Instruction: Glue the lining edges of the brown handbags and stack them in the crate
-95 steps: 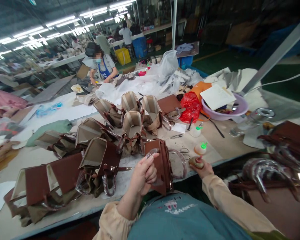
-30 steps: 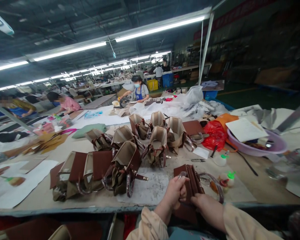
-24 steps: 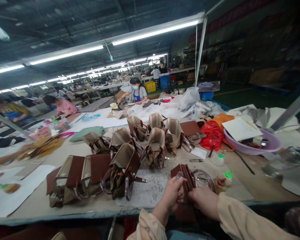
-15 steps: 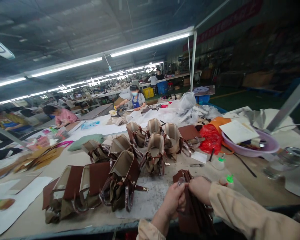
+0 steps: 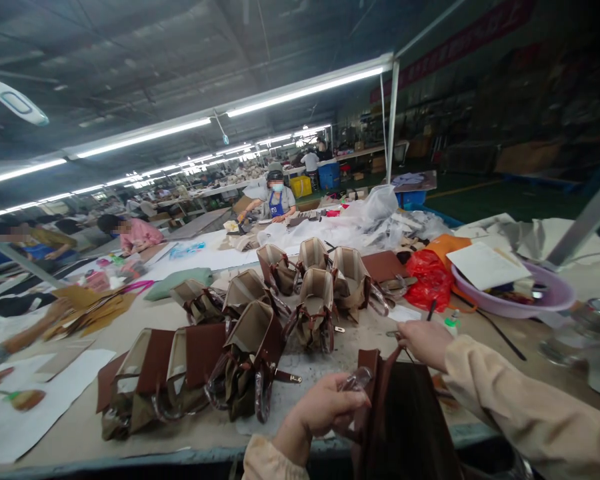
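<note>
A dark brown handbag (image 5: pixel 413 413) stands at the table's front edge, its lower part cut off by the frame. My left hand (image 5: pixel 323 408) pinches its plastic-wrapped handle (image 5: pixel 359 379) at the left side. My right hand (image 5: pixel 423 341) is closed on a narrow brown strap (image 5: pixel 391 357) at the bag's top, held up and to the right. Just left of both hands, several brown and khaki handbags (image 5: pixel 253 333) stand with their tops open. One of them has a strap with a metal clasp (image 5: pixel 294 379) pointing toward my left hand.
A small green-capped bottle (image 5: pixel 451 323) stands behind my right wrist. Farther right are a red plastic bag (image 5: pixel 429 277), a purple basin (image 5: pixel 555 303) and a glass jar (image 5: pixel 567 340). At the left, another person's arm (image 5: pixel 33 331) reaches toward tan pieces (image 5: pixel 93 313). A co-worker (image 5: pixel 277 197) sits across the table.
My hands, close together before, have moved apart; the right went up and right with the strap. The handbag has turned to show its broad dark side. Another person's arm has appeared at the left.
</note>
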The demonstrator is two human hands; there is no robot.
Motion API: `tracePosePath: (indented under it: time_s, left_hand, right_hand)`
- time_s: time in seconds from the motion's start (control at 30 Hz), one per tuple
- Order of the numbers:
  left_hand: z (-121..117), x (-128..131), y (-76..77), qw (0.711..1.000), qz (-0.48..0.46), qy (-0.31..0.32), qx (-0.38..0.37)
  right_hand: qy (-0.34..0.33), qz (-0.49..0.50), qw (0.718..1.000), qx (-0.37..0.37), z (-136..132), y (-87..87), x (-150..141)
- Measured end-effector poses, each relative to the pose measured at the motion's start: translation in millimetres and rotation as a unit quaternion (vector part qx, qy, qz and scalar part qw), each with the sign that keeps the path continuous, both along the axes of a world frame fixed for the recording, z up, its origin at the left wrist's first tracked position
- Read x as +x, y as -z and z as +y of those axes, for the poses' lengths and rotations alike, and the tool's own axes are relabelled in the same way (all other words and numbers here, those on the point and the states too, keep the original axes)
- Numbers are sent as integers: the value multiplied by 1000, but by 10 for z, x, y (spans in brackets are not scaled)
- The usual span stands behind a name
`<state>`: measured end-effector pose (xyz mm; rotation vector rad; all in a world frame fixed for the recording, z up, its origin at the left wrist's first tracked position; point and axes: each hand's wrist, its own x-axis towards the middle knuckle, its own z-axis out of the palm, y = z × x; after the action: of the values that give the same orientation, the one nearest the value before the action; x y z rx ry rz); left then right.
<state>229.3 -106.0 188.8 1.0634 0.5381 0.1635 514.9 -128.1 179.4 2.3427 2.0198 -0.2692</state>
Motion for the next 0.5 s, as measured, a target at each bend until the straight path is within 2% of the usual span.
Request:
tracePosePath:
  time_s: [0.1, 0.13, 0.17, 0.23, 0.3, 0.33, 0.4, 0.5]
  left_hand:
    - [70, -65, 19, 999, 11, -34, 19]
    - [90, -80, 43, 999, 19, -41, 25]
    - [108, -93, 72, 998, 28, -46, 31]
    - [129, -112, 141, 997, 48, -54, 40]
    - [137, -115, 215, 995, 69, -56, 48]
    - [141, -110, 252, 994, 80, -59, 54]
    - [157, -88, 321, 988, 100, -83, 83]
    - [197, -56, 404, 964, 136, -168, 157]
  right_hand:
    - [5, 57, 998, 19, -121, 193, 132]
    - [13, 139, 990, 37, -158, 291, 172]
    - [25, 236, 970, 43, -189, 401, 207]
    - [66, 398, 915, 0, -233, 639, 253]
    - [70, 461, 884, -36, -260, 864, 250]
    - [53, 462, 884, -45, -272, 958, 227]
    - [2, 421, 905, -54, -298, 1089, 141]
    - [-44, 333, 940, -64, -329, 1124, -52]
